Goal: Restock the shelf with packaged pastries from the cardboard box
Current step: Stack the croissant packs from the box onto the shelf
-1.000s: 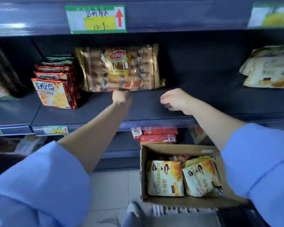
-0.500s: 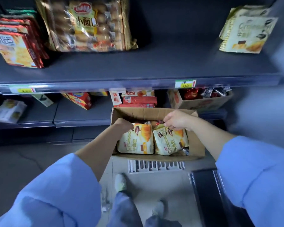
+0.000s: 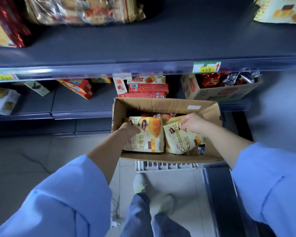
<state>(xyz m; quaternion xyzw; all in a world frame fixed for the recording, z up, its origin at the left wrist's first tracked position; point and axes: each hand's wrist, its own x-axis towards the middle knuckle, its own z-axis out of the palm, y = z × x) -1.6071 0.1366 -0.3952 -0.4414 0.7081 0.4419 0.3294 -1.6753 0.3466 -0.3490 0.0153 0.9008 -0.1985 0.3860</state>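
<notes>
1. Seen from above, an open box sits low in front of dark shelving. Two cream croissant bags stand side by side in it, touching.
2. The right grip pinches the top edge of the right bag.
3. The left grip lies against the upper left corner of the left bag. Its fingers are hidden, so I cannot tell whether it holds the bag.
4. The step appears to be lifting bags out of the box. It is probably best to hold each bag by its sealed top rather than its soft middle. Raising them straight up should clear the box walls and keep the bags from dragging on each other.
5. Edges to mind: the box's back flap stands just behind the bags. The shelf lip juts out above the far side of the box, so the bags likely need to come toward the body before rising.
6. Open room: the shelf has a wide bare stretch between a bread pack on the left and matching croissant bags at the far right. The space beside those looks like the fitting spot.
</notes>
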